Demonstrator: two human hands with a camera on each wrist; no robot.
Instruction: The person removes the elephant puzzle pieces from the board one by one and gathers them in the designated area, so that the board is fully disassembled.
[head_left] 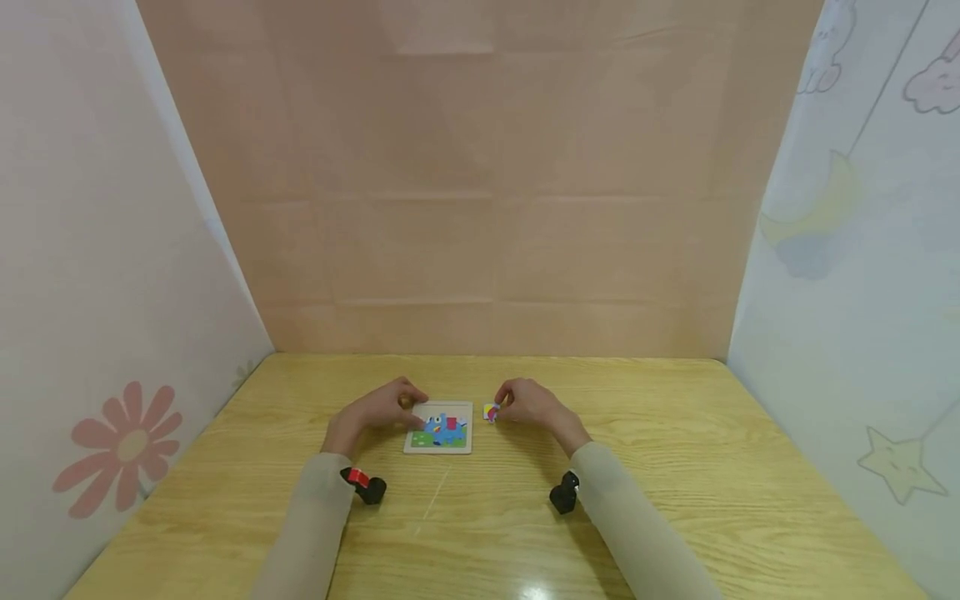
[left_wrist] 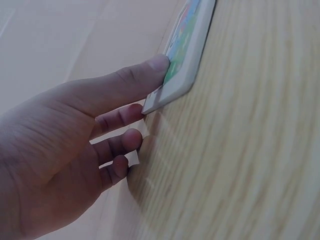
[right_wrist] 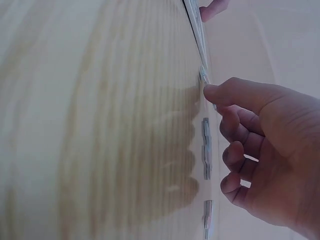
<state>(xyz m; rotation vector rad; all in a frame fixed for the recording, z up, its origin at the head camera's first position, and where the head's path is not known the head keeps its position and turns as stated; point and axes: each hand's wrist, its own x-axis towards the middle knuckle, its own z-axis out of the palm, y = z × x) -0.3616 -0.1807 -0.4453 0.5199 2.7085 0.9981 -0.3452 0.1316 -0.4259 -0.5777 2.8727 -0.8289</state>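
Observation:
A square jigsaw puzzle board (head_left: 438, 450) with a pale frame lies on the table, showing a blue cartoon animal on green. My left hand (head_left: 381, 406) holds it at its left side. In the left wrist view the thumb (left_wrist: 159, 63) is on the frame near a corner, and the index fingertip is at the edge. Just right of the board, my right hand (head_left: 531, 403) pinches a small yellow and pink puzzle piece (head_left: 490, 412) between thumb and index finger. The piece shows nearly edge-on in the right wrist view, partly behind the thumb (right_wrist: 212, 92).
More flat puzzle pieces (right_wrist: 206, 150) lie on the wood-grain table (head_left: 480, 533) below the right hand in the right wrist view; the hand hides them from the head camera. A brown backdrop (head_left: 487, 208) closes the far edge, with patterned panels on both sides.

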